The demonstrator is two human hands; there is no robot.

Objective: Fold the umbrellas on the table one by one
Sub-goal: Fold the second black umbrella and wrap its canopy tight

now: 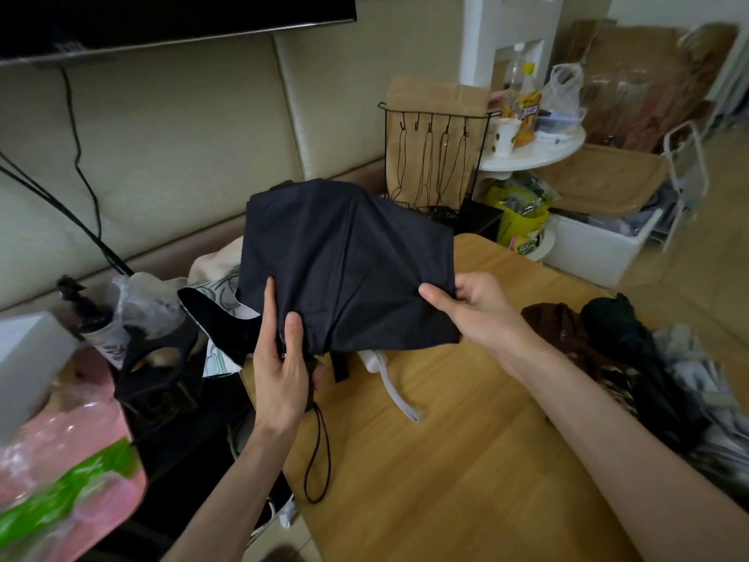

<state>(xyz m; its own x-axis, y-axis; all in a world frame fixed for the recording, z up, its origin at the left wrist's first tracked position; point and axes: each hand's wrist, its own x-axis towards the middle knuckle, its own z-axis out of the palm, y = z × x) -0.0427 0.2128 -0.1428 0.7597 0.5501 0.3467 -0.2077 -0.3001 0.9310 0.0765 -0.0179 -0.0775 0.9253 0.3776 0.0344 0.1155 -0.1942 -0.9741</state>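
Observation:
A dark navy umbrella (344, 257) is held up above the far left part of the wooden table (466, 460), its canopy collapsed but loose and spread. My left hand (281, 367) grips it near the handle end, thumb and fingers lying over the cloth; a black wrist cord (320, 460) hangs below. My right hand (478, 308) pinches the canopy's right lower edge. Behind it lies a second umbrella (219, 310), black inside with a white patterned side, and a white handle with a strap (389, 383) rests on the table.
Dark and brown clothes (608, 358) are heaped at the table's right edge. A pink bag (69, 460), a white box and a black stand crowd the left. A wire hook rack (429, 156), a brown paper bag, a round white side table and storage boxes stand behind.

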